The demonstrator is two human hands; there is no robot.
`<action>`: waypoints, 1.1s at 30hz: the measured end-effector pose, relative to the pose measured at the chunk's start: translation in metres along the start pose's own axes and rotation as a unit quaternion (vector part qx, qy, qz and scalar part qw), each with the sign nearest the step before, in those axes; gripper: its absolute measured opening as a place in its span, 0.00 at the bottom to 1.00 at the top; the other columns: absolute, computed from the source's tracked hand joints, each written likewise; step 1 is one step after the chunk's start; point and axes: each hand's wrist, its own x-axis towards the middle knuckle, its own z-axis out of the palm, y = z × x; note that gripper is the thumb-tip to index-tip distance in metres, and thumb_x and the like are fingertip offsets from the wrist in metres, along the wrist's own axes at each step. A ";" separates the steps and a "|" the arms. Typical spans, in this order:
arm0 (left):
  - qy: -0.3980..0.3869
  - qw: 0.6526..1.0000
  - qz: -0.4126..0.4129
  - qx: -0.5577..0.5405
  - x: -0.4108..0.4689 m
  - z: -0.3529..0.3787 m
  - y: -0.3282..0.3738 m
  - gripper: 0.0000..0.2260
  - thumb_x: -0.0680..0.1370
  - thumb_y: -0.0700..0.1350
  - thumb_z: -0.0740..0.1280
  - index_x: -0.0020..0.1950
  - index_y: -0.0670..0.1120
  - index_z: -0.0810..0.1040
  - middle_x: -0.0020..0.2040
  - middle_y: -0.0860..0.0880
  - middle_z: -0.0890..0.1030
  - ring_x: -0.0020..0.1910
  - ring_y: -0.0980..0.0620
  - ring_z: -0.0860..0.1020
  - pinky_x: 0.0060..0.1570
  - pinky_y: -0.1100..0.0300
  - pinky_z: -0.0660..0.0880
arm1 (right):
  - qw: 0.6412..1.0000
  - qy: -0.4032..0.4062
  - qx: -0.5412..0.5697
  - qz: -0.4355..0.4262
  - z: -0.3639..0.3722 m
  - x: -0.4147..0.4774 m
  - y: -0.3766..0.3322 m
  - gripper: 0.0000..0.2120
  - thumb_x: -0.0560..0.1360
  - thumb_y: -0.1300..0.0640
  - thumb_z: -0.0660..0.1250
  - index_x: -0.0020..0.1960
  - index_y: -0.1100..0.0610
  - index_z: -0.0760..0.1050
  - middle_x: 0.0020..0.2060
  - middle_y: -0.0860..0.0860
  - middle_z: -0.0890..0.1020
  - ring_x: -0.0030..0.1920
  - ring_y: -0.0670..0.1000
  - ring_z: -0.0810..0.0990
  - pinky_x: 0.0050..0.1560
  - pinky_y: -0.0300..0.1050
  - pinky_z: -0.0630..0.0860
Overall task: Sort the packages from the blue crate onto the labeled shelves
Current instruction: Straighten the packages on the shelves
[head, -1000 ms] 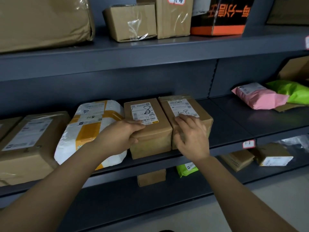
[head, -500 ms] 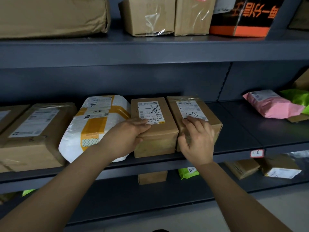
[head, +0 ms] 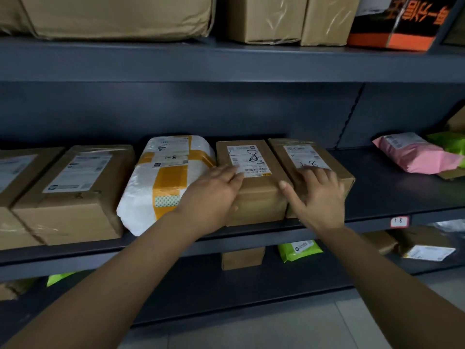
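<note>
Packages [head: 256, 197] line grey metal shelves [head: 251, 64] above a pale tiled floor [head: 251, 333].

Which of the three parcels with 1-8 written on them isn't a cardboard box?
The white plastic-wrapped parcel with yellow tape, leftmost of the three; the other two are plain brown cardboard.

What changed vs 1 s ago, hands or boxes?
Left hand flattened its fingers over the middle box; right hand spread its fingers on the right box, thumb swung out. Nothing lifted. Both boxes stay side by side beside the white parcel on the shelf.
</note>
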 end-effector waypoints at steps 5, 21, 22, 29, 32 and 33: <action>-0.026 0.999 -0.027 0.021 -0.022 -0.028 -0.019 0.29 0.69 0.46 0.75 0.68 0.41 0.73 0.65 0.41 0.75 0.65 0.42 0.73 0.65 0.53 0.70 | 0.993 -0.099 -0.058 -0.004 -0.021 -0.002 -0.029 0.39 0.70 0.29 0.55 0.61 0.62 0.75 0.58 0.60 0.78 0.60 0.62 0.74 0.57 0.60 0.70; -0.234 0.946 -0.221 0.037 -0.181 -0.169 -0.126 0.34 0.79 0.53 0.64 0.78 0.44 0.52 0.77 0.44 0.56 0.75 0.44 0.56 0.73 0.52 0.54 | 0.887 -0.445 -0.062 -0.104 -0.149 -0.011 -0.235 0.32 0.76 0.38 0.59 0.75 0.51 0.59 0.72 0.51 0.66 0.72 0.54 0.62 0.71 0.52 0.59; -0.241 0.942 -0.228 0.040 -0.191 -0.183 -0.130 0.33 0.79 0.53 0.64 0.78 0.44 0.53 0.77 0.44 0.57 0.75 0.44 0.56 0.73 0.52 0.55 | 0.882 -0.452 -0.060 -0.116 -0.160 -0.008 -0.250 0.31 0.76 0.38 0.59 0.75 0.51 0.60 0.71 0.51 0.67 0.71 0.54 0.63 0.71 0.52 0.59; -0.265 0.924 -0.272 0.049 -0.254 -0.287 -0.163 0.29 0.77 0.49 0.66 0.75 0.45 0.60 0.72 0.45 0.66 0.73 0.46 0.61 0.71 0.53 0.60 | 0.861 -0.468 -0.051 -0.191 -0.237 0.026 -0.349 0.29 0.76 0.41 0.62 0.73 0.51 0.63 0.67 0.50 0.71 0.68 0.54 0.66 0.67 0.51 0.64; -0.261 0.921 -0.284 0.059 -0.276 -0.331 -0.183 0.30 0.77 0.48 0.66 0.76 0.44 0.59 0.72 0.45 0.66 0.72 0.46 0.62 0.70 0.54 0.62 | 0.861 -0.461 -0.039 -0.209 -0.266 0.046 -0.391 0.28 0.76 0.42 0.64 0.72 0.51 0.65 0.64 0.51 0.73 0.66 0.54 0.68 0.64 0.49 0.67; -0.260 0.920 -0.287 0.062 -0.282 -0.345 -0.190 0.30 0.77 0.48 0.65 0.76 0.44 0.59 0.72 0.44 0.66 0.72 0.45 0.62 0.70 0.54 0.62 | 0.863 -0.455 -0.034 -0.215 -0.275 0.053 -0.404 0.27 0.76 0.42 0.64 0.71 0.51 0.66 0.64 0.51 0.73 0.65 0.54 0.69 0.63 0.49 0.67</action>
